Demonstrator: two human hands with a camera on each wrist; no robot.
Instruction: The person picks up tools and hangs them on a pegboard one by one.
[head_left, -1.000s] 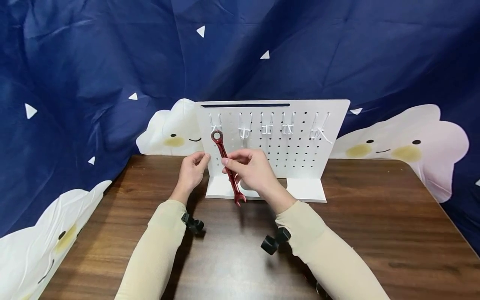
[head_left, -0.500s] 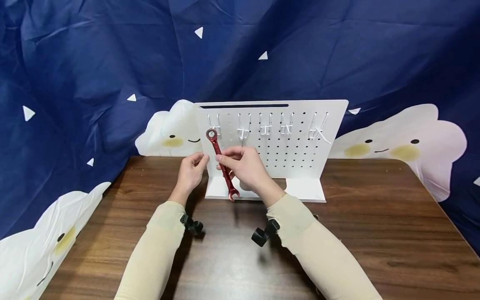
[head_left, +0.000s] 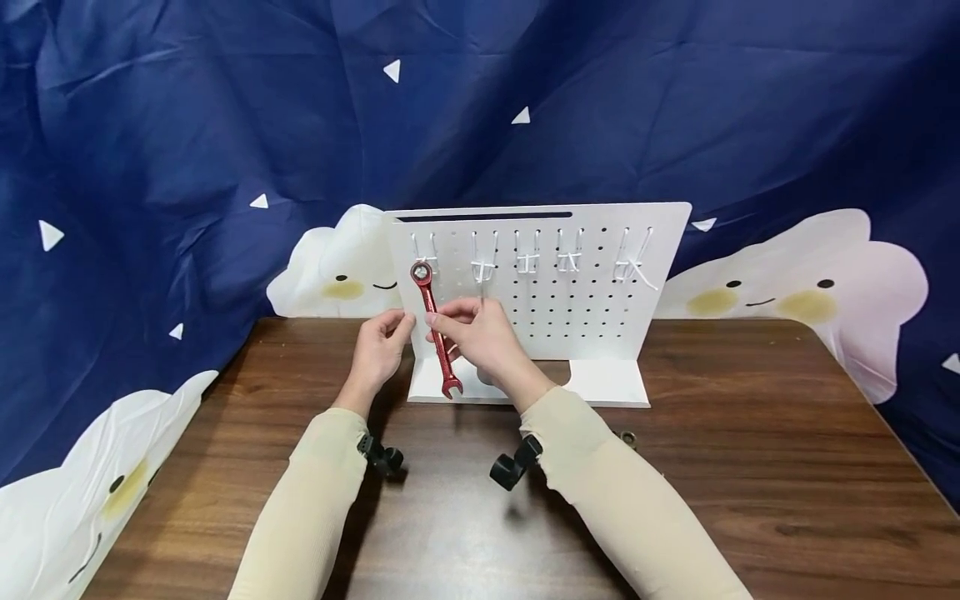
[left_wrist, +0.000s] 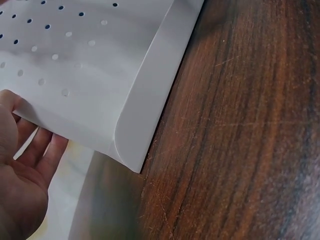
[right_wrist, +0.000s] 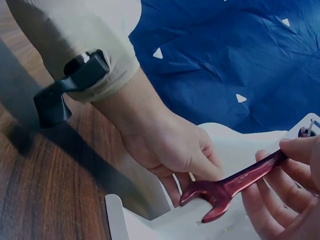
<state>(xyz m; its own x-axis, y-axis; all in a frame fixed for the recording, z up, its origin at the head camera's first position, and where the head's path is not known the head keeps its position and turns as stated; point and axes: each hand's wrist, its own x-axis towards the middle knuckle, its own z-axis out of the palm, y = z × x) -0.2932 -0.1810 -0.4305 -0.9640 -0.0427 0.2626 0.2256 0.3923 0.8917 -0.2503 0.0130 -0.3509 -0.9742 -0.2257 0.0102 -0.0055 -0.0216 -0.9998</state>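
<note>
My right hand (head_left: pixel 480 337) pinches a red combination wrench (head_left: pixel 437 333) between thumb and fingers at mid-shaft. The wrench stands nearly upright, its ring end overlapping the leftmost white hook (head_left: pixel 423 248) in the head view, with the open end pointing down. In the right wrist view the wrench's open end (right_wrist: pixel 212 197) is close by, while its ring end lies far off at the right edge. My left hand (head_left: pixel 381 346) grips the left edge of a white pegboard (head_left: pixel 577 321); in the left wrist view its thumb lies on the board's face and fingers (left_wrist: pixel 54 152) pass behind the edge.
Several more white hooks (head_left: pixel 528 260) line the pegboard to the right. Its white base (head_left: pixel 611 383) stands on the brown wooden table (head_left: pixel 750 467). A small brass-coloured object (head_left: pixel 627 437) shows beside my right sleeve. Behind hangs a dark blue cloth (head_left: pixel 600 100) with clouds.
My right hand has moved left with the wrench, bringing the ring end over to the leftmost hook. The small brass-coloured object has come into view by the right sleeve. My left hand keeps its grip.
</note>
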